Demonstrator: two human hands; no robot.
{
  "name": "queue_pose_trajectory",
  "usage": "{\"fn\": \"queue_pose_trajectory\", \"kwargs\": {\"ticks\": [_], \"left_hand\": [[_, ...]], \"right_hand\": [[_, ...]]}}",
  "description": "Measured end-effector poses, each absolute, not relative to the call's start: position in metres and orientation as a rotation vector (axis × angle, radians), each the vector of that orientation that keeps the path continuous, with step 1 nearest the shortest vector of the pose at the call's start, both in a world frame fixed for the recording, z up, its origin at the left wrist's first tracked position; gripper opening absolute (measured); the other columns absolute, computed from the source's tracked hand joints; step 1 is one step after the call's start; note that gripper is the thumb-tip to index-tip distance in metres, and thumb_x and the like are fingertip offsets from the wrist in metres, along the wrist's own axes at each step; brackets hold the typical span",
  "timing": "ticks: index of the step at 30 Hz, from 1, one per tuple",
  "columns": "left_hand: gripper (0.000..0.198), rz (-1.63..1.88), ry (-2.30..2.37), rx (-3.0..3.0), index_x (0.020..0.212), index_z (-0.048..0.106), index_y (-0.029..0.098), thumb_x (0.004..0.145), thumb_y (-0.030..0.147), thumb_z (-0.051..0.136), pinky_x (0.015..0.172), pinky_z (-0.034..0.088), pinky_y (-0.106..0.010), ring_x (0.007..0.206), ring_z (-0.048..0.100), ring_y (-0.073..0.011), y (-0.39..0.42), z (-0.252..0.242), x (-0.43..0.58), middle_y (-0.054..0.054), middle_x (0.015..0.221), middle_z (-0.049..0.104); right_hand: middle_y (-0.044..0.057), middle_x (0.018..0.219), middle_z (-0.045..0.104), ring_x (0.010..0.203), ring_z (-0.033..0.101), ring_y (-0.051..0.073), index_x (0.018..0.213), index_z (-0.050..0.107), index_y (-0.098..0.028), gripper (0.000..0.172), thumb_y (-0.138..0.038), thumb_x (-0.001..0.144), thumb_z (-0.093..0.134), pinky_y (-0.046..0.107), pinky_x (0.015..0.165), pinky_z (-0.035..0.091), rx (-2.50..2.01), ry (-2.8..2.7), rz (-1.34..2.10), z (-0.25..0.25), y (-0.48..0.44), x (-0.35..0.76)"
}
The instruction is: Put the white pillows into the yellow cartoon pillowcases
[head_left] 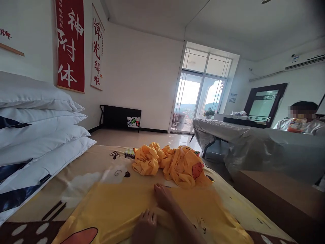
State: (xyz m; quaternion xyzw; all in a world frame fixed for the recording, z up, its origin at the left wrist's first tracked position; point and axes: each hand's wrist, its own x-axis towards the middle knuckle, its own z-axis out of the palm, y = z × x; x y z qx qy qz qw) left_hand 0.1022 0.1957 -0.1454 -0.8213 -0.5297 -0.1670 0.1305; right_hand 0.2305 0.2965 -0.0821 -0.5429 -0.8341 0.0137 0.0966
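Observation:
A yellow cloth [119,200] with printed patches, its exact kind unclear, lies spread across the patterned bed cover. My left hand [148,218] is low in the middle, its fingers curled down on this cloth, and creases run towards it. Slightly farther forward and to the right, my right hand [162,195] is closed against the same cloth; blur hides its fingertips. Just beyond it, a crumpled heap of yellow fabric [148,159] with a reddish print on its right part lies near the far edge of the bed.
White pillows [38,135] with dark patches are stacked on the left. The bed cover [83,169] ends past the heap. A table under plastic sheeting [243,139] stands right, with a brown box-like surface [279,193] nearer. A person [304,122] sits behind the table.

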Motion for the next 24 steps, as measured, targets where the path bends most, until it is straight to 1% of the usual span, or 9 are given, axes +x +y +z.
{"fn": "queue_pose_trajectory", "kwargs": {"ticks": [5, 8, 11, 13, 15, 18, 20, 22, 24], "left_hand": [[0.023, -0.535, -1.398, -2.409, 0.093, 0.068, 0.019, 0.087, 0.012, 0.047, 0.075, 0.045, -0.031, 0.088, 0.061, -0.0216, 0.207, -0.164, 0.111, -0.008, 0.09, 0.067], [0.024, -0.586, -1.296, -2.414, 0.092, 0.069, 0.021, 0.088, 0.014, 0.046, 0.074, 0.046, -0.03, 0.087, 0.063, -0.0213, 0.212, -0.179, 0.111, -0.008, 0.087, 0.068], [0.03, -0.633, -1.313, -2.381, 0.109, 0.068, 0.022, 0.09, 0.016, 0.045, 0.083, 0.049, -0.033, 0.099, 0.064, -0.0228, 0.213, -0.185, 0.103, -0.009, 0.105, 0.07], [0.041, -0.625, -1.331, -2.435, 0.13, 0.057, 0.023, 0.09, 0.02, 0.046, 0.094, 0.048, -0.037, 0.117, 0.057, -0.0254, 0.209, -0.177, 0.097, -0.01, 0.131, 0.061], [0.052, -0.509, -1.392, -2.62, 0.142, 0.044, 0.023, 0.091, 0.028, 0.047, 0.103, 0.045, -0.042, 0.131, 0.047, -0.0288, 0.202, -0.16, 0.093, -0.009, 0.146, 0.045], [0.06, -0.3, -1.589, -2.905, 0.147, 0.034, 0.021, 0.091, 0.04, 0.044, 0.111, 0.034, -0.053, 0.14, 0.032, -0.0333, 0.188, -0.127, 0.094, -0.011, 0.152, 0.032], [0.062, -0.265, -1.718, -2.965, 0.147, 0.034, 0.022, 0.09, 0.043, 0.044, 0.114, 0.023, -0.058, 0.142, 0.025, -0.0344, 0.177, -0.106, 0.096, -0.012, 0.154, 0.028], [0.059, -0.242, -1.774, -2.958, 0.143, 0.043, 0.025, 0.086, 0.041, 0.05, 0.113, 0.024, -0.06, 0.141, 0.029, -0.0355, 0.168, -0.088, 0.093, -0.011, 0.152, 0.034], [0.048, -0.235, -1.762, -2.937, 0.13, 0.057, 0.029, 0.083, 0.035, 0.053, 0.105, 0.039, -0.053, 0.129, 0.049, -0.0326, 0.163, -0.074, 0.083, -0.009, 0.139, 0.054]], "right_hand": [[0.015, 0.112, 0.063, 0.104, 0.057, 0.024, 0.107, 0.059, -0.014, 0.033, -0.003, 0.088, 0.034, 0.033, 0.087, 0.038, -1.658, -2.418, -0.099, -0.085, 0.294, 0.224], [0.015, 0.113, 0.063, 0.105, 0.058, 0.025, 0.108, 0.059, -0.014, 0.034, -0.003, 0.088, 0.033, 0.034, 0.087, 0.04, -1.702, -2.378, -0.125, -0.088, 0.297, 0.224], [0.012, 0.107, 0.067, 0.101, 0.061, 0.024, 0.107, 0.06, -0.015, 0.033, -0.004, 0.087, 0.035, 0.033, 0.084, 0.042, -1.711, -2.383, -0.092, -0.09, 0.298, 0.225], [0.013, 0.107, 0.067, 0.102, 0.06, 0.024, 0.108, 0.06, -0.014, 0.034, -0.004, 0.087, 0.034, 0.034, 0.085, 0.042, -1.69, -2.373, -0.09, -0.089, 0.294, 0.226], [0.012, 0.112, 0.065, 0.107, 0.058, 0.023, 0.113, 0.059, -0.015, 0.036, -0.008, 0.089, 0.034, 0.034, 0.09, 0.041, -1.636, -2.384, -0.089, -0.087, 0.285, 0.227], [0.005, 0.127, 0.061, 0.115, 0.055, 0.018, 0.125, 0.056, -0.026, 0.037, -0.019, 0.095, 0.034, 0.031, 0.097, 0.038, -1.488, -2.51, -0.035, -0.085, 0.269, 0.235], [0.003, 0.139, 0.054, 0.125, 0.048, 0.018, 0.133, 0.051, -0.03, 0.039, -0.027, 0.097, 0.036, 0.034, 0.103, 0.035, -1.434, -2.584, -0.001, -0.084, 0.261, 0.247], [0.007, 0.145, 0.047, 0.134, 0.039, 0.022, 0.137, 0.048, -0.027, 0.042, -0.027, 0.097, 0.036, 0.042, 0.107, 0.032, -1.485, -2.588, 0.003, -0.082, 0.255, 0.264], [0.011, 0.146, 0.045, 0.138, 0.035, 0.026, 0.137, 0.049, -0.023, 0.044, -0.021, 0.095, 0.035, 0.05, 0.108, 0.03, -1.61, -2.539, -0.014, -0.078, 0.249, 0.286]]}}
